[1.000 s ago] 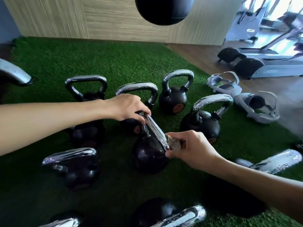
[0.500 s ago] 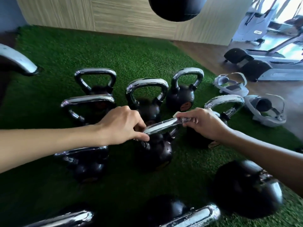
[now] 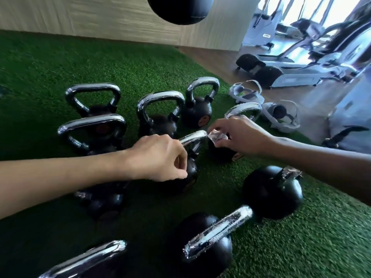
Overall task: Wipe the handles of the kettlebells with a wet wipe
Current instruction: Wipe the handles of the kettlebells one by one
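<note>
Kettlebells sit clustered on green turf [image 3: 120, 63], black bodies with shiny chrome handles. Left hand [image 3: 158, 157] is curled around the near end of the middle handle [image 3: 192, 137], steadying it. Right hand [image 3: 239, 135] pinches a crumpled wet wipe [image 3: 217, 137] against the handle's far end. I'd guess the bells are heavy and won't budge, with slick chrome, so grip the handle itself. The wipe's soft and limp.

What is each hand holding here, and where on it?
Right hand pinches the wet wipe bunched at its fingertips. Left hand grips the kettlebell handle at its left end.
</note>
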Available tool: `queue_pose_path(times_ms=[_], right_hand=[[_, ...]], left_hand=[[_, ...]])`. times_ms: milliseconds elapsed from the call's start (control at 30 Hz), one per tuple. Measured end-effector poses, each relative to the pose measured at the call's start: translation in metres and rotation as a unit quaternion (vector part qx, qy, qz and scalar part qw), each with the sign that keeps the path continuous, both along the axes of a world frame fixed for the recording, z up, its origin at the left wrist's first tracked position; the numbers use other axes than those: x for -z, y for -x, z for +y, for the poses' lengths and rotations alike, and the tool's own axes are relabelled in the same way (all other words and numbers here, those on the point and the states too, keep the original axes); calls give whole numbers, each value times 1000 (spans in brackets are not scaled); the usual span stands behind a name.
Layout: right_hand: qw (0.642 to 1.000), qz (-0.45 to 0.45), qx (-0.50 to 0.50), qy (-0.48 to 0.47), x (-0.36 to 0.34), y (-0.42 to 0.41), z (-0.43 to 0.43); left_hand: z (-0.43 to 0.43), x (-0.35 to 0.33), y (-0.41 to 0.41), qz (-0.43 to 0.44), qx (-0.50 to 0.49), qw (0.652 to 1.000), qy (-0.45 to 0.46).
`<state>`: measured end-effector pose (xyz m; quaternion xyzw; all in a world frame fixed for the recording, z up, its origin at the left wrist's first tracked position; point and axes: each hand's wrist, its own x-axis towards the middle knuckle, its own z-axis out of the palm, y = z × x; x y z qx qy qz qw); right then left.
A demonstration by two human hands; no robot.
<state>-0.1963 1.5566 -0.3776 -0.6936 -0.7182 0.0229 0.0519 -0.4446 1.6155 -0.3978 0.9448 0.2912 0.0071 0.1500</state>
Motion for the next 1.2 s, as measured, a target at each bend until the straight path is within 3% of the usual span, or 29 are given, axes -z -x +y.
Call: queue_pose_path(times_ms=[133, 300, 467, 600, 733, 833, 1033, 1200], right_hand=[[996, -13, 21, 85, -19, 7, -49], [990, 110, 37, 76, -18, 27, -108], [990, 133, -36, 6, 2, 42, -164], [986, 146, -81, -25, 27, 50, -169], [982, 73, -176, -15, 54, 64, -167], [981, 20, -193, -23, 61, 60, -167], [985, 53, -160, 21, 47, 28, -158], [973, 73, -194, -102, 72, 63, -158]], left_hand=[[-28, -18, -5, 116, 85, 969, 200], [-67, -8, 2, 207, 106, 942, 242], [-95, 15, 12, 97, 52, 978, 179], [-104, 15, 16, 87, 0, 980, 177], [-116, 21, 25, 43, -56, 980, 187], [-125, 23, 30, 11, -93, 974, 205], [-136, 22, 30, -7, -119, 975, 187], [-137, 14, 24, 31, -127, 975, 177]])
